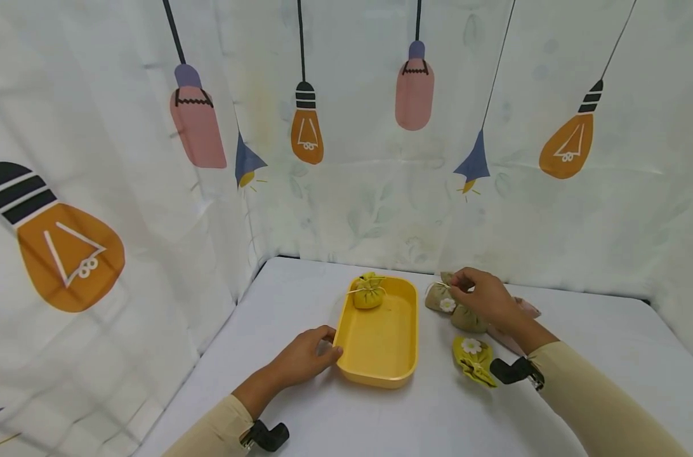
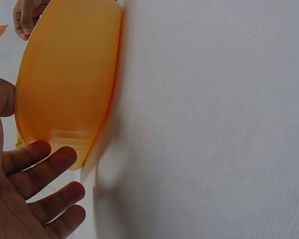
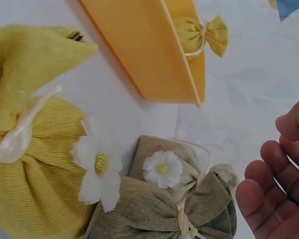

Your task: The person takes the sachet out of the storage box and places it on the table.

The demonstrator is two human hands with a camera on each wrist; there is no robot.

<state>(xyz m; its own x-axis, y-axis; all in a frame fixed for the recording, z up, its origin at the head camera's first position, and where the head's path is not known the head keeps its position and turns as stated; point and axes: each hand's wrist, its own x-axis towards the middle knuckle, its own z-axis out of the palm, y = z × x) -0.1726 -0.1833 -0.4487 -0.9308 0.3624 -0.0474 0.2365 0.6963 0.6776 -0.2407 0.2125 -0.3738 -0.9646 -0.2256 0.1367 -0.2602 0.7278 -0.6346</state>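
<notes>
A yellow plastic tray [image 1: 379,343] lies on the table, a small yellow drawstring pouch [image 1: 369,296] inside its far left corner. My left hand [image 1: 308,357] touches the tray's left side with thumb and fingertips; in the left wrist view the other fingers are spread. My right hand [image 1: 486,299] hovers over pouches right of the tray, fingers loosely bent around nothing. Beneath or beside it are a beige pouch [image 1: 438,297] with a white flower, and an olive-grey pouch [image 1: 468,319]. Nearer me lies a yellow pouch [image 3: 45,169] with a white flower.
Pink cloth [image 1: 527,308] shows partly behind the right wrist, mostly hidden. A white cloth covers the table [image 1: 301,298]. Printed curtains [image 1: 352,209] hang close behind its far edge and along the left side.
</notes>
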